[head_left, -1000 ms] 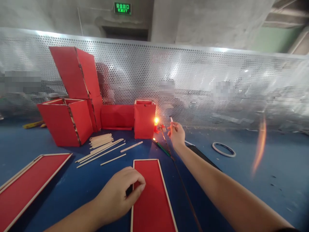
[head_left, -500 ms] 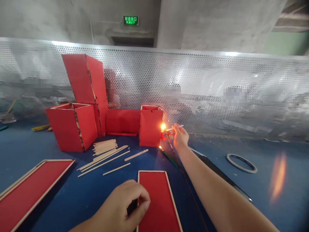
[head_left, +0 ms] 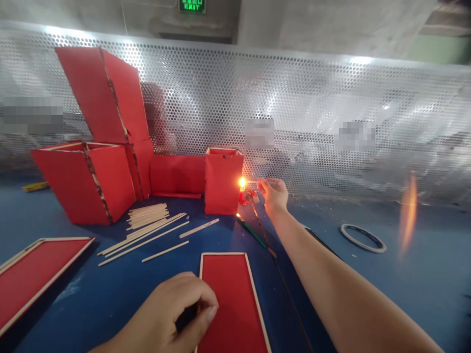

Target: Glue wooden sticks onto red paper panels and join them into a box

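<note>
My right hand (head_left: 273,194) is stretched out far over the blue table, pinching a thin pale stick (head_left: 253,182) whose tip is at the flame of a small red candle (head_left: 242,190). The candle burns beside an upright red box (head_left: 222,180). My left hand (head_left: 175,314) rests closed on the near left edge of a flat red panel with a wooden rim (head_left: 231,304); a dark gap shows between its fingers, and what they hold is hidden.
Loose wooden sticks (head_left: 147,225) lie left of centre. Red boxes (head_left: 86,179) stand and lean at the back left against a perforated metal screen (head_left: 331,113). Another red panel (head_left: 33,272) lies at the left, a tape ring (head_left: 362,238) at the right.
My right hand has gone from holding the stick up beside the candle to laying its tip at the flame. My left hand has stayed on the panel's edge. The view has shifted slightly.
</note>
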The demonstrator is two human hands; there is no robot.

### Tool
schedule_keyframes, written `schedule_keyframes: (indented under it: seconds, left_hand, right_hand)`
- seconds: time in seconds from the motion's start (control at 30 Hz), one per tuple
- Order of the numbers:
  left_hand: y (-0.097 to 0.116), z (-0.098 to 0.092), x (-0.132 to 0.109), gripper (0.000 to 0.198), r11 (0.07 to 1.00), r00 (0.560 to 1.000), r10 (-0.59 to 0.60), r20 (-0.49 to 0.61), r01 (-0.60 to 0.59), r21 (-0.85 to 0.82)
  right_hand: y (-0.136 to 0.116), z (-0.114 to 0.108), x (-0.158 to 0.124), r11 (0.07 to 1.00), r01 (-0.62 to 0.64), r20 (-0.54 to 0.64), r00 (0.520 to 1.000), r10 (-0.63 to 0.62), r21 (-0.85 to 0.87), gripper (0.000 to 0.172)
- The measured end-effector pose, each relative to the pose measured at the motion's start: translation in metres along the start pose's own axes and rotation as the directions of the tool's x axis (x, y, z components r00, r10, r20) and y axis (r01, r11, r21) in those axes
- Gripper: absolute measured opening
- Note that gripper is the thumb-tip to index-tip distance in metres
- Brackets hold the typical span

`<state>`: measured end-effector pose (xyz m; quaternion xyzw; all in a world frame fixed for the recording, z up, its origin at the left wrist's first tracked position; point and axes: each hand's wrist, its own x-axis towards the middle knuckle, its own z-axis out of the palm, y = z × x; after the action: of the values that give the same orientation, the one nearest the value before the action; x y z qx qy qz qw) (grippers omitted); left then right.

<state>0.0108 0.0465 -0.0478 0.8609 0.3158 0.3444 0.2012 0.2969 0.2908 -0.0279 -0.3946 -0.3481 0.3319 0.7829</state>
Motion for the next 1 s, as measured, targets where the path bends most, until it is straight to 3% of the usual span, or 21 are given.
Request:
schedule_keyframes:
  seconds: [0.4, 1.0]
  left_hand:
    - [0.005, -0.004, 0.003, 0.017, 1.0, 1.0, 0.007, 0.016, -0.007, -0.001]
    - [0.01, -0.004, 0.004, 0.018, 1.0, 1.0, 0.003, 0.024, -0.003, 0.002]
  right_hand:
    - [-0.005, 0.002, -0.007, 0.994, -0.061, 0.047, 0.997, 0.065, -0.085, 0.03]
    - [-0.001, 0.004, -0.008, 0.994, -0.105, 0.064, 0.992, 0.106, -0.031, 0.031]
